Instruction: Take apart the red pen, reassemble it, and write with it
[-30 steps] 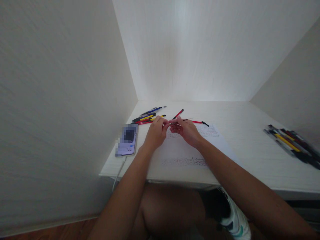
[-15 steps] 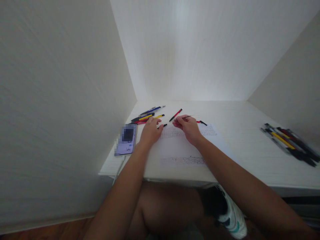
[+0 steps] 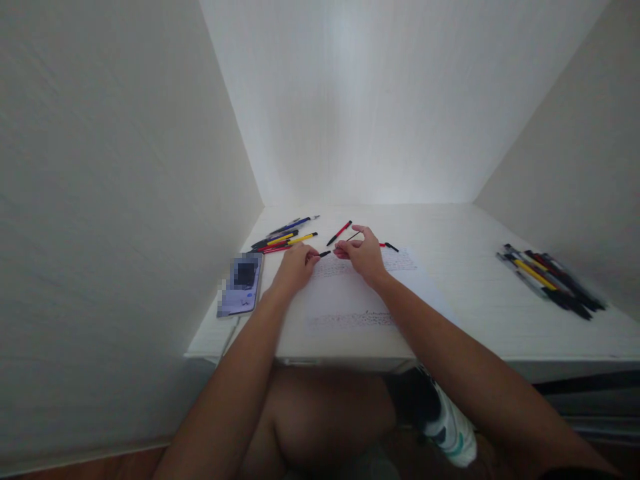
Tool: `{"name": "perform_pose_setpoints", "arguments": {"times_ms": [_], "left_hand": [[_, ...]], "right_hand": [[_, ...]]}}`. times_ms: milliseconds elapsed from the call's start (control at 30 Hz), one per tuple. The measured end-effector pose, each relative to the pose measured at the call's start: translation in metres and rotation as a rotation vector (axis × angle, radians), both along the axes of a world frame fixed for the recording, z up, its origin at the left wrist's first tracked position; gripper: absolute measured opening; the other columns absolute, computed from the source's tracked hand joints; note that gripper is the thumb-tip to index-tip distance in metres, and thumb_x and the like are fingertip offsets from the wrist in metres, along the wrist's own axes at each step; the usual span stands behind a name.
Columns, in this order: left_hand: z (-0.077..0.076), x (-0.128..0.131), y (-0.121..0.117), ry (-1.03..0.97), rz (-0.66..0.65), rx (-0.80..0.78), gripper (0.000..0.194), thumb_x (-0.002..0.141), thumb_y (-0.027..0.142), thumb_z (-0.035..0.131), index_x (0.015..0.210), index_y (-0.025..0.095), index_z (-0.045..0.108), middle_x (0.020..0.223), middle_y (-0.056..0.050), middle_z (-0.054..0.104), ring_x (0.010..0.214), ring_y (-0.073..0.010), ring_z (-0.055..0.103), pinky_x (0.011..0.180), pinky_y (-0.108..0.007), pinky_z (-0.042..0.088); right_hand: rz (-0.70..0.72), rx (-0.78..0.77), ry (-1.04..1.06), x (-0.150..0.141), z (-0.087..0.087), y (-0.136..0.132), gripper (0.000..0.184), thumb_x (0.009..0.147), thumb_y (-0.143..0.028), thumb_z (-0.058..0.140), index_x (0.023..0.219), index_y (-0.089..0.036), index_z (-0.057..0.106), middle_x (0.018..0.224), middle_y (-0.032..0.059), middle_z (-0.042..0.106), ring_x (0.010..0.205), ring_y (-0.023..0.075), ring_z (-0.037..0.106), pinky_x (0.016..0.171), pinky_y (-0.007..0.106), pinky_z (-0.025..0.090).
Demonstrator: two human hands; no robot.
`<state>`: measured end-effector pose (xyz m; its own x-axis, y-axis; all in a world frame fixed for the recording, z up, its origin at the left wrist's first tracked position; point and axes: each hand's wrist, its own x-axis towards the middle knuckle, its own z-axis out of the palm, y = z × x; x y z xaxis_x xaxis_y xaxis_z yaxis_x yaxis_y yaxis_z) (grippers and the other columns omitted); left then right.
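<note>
Plainly, the head view shows 2 bare hands near each other over the far part of the written paper [image 3: 350, 293], which lies flat on the pale surface [image 3: 460, 267].

The left hand [image 3: 297, 263] has a narrow grip, fingertips closed on the black pen piece [image 3: 325, 254]. Its long axis lies almost crosswise, and the free end points to about 2 or 3 o'clock, toward the right hand [image 3: 365, 253]. That hand has a narrow grip on a thin dark rod [image 3: 354, 235], with 1 finger raised. The rod slants from about 8 to 2 o'clock; which end is the tip is too small to tell. The rod and the black pen piece are apart.

From between the hands, a red pen [image 3: 340, 233] lies near 12 o'clock, its long axis slanting from about 7 to 1 o'clock, black at both ends. A red piece with a black cap [image 3: 391, 247] shows at 3 o'clock of the right hand. Mixed pens [image 3: 285, 237] lie at 11 o'clock of the left hand, the phone [image 3: 245, 277] at 8 or 9 o'clock. Well apart, at 3 to 4 o'clock, a second pen bundle [image 3: 550, 280] slants from 10 to 4 o'clock.
</note>
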<state>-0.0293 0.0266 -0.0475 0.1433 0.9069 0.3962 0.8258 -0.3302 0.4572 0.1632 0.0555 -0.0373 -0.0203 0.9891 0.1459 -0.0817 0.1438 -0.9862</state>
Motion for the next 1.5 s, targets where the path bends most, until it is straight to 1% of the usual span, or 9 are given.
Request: {"name": "perform_pose_setpoints", "arguments": {"times_ms": [167,300,433,767,967,1200,1300,1400,1500], "left_hand": [[0.002,0.002,-0.003,-0.001,-0.07,0.044,0.013,0.091,0.017,0.059,0.095,0.017,0.071,0.09,-0.007,0.066,0.086,-0.0206,0.06,0.08,-0.032,0.047],[0.005,0.004,-0.006,-0.022,-0.059,0.072,0.011,0.09,0.016,0.061,0.091,0.017,0.071,0.089,-0.006,0.066,0.085,-0.0204,0.06,0.077,-0.031,0.046],[0.007,0.003,-0.007,-0.033,-0.056,0.075,0.008,0.089,0.017,0.063,0.089,0.017,0.071,0.087,-0.006,0.065,0.079,-0.0196,0.06,0.074,-0.032,0.046],[0.008,0.005,-0.01,-0.076,-0.044,0.031,0.012,0.091,0.02,0.06,0.09,0.018,0.071,0.089,-0.005,0.067,0.077,-0.0181,0.061,0.074,-0.03,0.047],[0.013,0.007,-0.014,-0.135,-0.034,0.051,0.013,0.091,0.02,0.059,0.09,0.018,0.072,0.088,-0.004,0.069,0.076,-0.0174,0.061,0.072,-0.03,0.046],[0.013,0.005,-0.012,-0.2,0.062,0.02,0.01,0.09,0.019,0.06,0.089,0.018,0.07,0.092,-0.004,0.07,0.084,-0.0188,0.063,0.078,-0.031,0.049],[0.011,0.002,-0.01,-0.204,0.112,0.029,0.011,0.09,0.02,0.059,0.091,0.018,0.07,0.094,-0.005,0.07,0.087,-0.0195,0.064,0.081,-0.032,0.049],[0.012,-0.003,-0.011,-0.158,0.165,0.021,0.012,0.09,0.019,0.058,0.089,0.018,0.07,0.094,-0.007,0.07,0.086,-0.0206,0.063,0.081,-0.033,0.049],[0.013,-0.011,-0.013,-0.055,0.21,-0.025,0.013,0.09,0.021,0.059,0.086,0.018,0.071,0.092,-0.008,0.071,0.087,-0.0223,0.064,0.079,-0.033,0.048]], "right_hand": [[-0.013,0.001,-0.007,0.003,-0.002,0.004,0.108,0.073,-0.021,0.077,0.157,-0.014,0.009,0.086,0.0094,0.074,0.074,0.0254,0.073,0.072,0.041,0.063],[0.006,0.007,0.011,0.003,0.0,0.002,0.116,0.075,-0.019,0.076,0.159,-0.016,-0.003,0.086,0.0089,0.074,0.074,0.0255,0.073,0.073,0.042,0.064],[0.03,0.005,0.035,0.002,0.006,-0.004,0.117,0.075,-0.018,0.076,0.159,-0.018,-0.005,0.081,0.0072,0.073,0.068,0.0241,0.071,0.069,0.042,0.063],[0.054,0.009,0.035,0.0,0.009,-0.007,0.1,0.074,-0.018,0.076,0.155,-0.017,0.018,0.079,0.0066,0.073,0.068,0.0222,0.072,0.066,0.037,0.063],[0.152,-0.046,-0.011,-0.005,0.011,-0.009,0.049,0.095,-0.031,0.055,0.14,-0.014,0.049,0.092,0.0116,0.073,0.071,0.0179,0.072,0.066,0.033,0.061],[0.072,-0.016,-0.08,0.001,0.012,0.0,0.051,0.1,-0.039,0.045,0.147,-0.02,0.045,0.104,0.0124,0.072,0.076,0.0177,0.071,0.062,0.029,0.056],[-0.047,0.082,-0.235,0.01,0.008,0.009,0.039,0.098,-0.032,0.046,0.132,-0.019,0.06,0.102,0.0111,0.073,0.078,0.0189,0.07,0.068,0.032,0.055],[-0.165,0.258,-0.553,0.018,0.006,0.015,0.024,0.09,-0.022,0.056,0.106,-0.018,0.073,0.097,0.0104,0.074,0.09,0.0232,0.068,0.087,0.041,0.051],[-0.089,0.364,-0.785,0.02,0.003,0.013,0.018,0.087,-0.019,0.061,0.097,-0.018,0.075,0.102,0.0111,0.074,0.095,0.0248,0.066,0.096,0.044,0.045]]}}
